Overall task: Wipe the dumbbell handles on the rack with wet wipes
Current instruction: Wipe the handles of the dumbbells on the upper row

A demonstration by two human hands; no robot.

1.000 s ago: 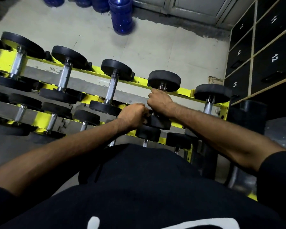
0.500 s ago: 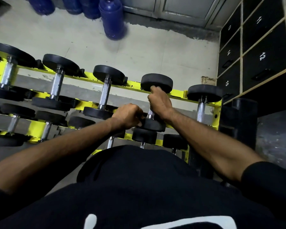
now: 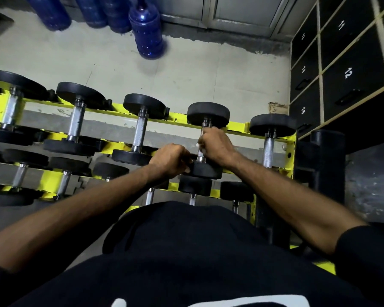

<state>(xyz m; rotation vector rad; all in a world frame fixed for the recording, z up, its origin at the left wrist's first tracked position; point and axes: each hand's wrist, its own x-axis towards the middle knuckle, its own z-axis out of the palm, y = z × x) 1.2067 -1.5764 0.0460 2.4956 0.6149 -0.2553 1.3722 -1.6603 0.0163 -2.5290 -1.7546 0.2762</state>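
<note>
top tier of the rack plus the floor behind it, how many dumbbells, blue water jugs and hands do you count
dumbbells on the top tier: 5
blue water jugs: 4
hands: 2, left hand and right hand
total: 11

I see a black top (image 3: 186, 251) with a white print (image 3: 248, 302) on its front, its black sleeves (image 3: 366, 251) stopping well behind the left hand (image 3: 169, 159) and right hand (image 3: 216, 145), forearms (image 3: 286, 196) bare.

Dim, grainy wide-angle view, edges bowed, foreground dark and soft.
</note>
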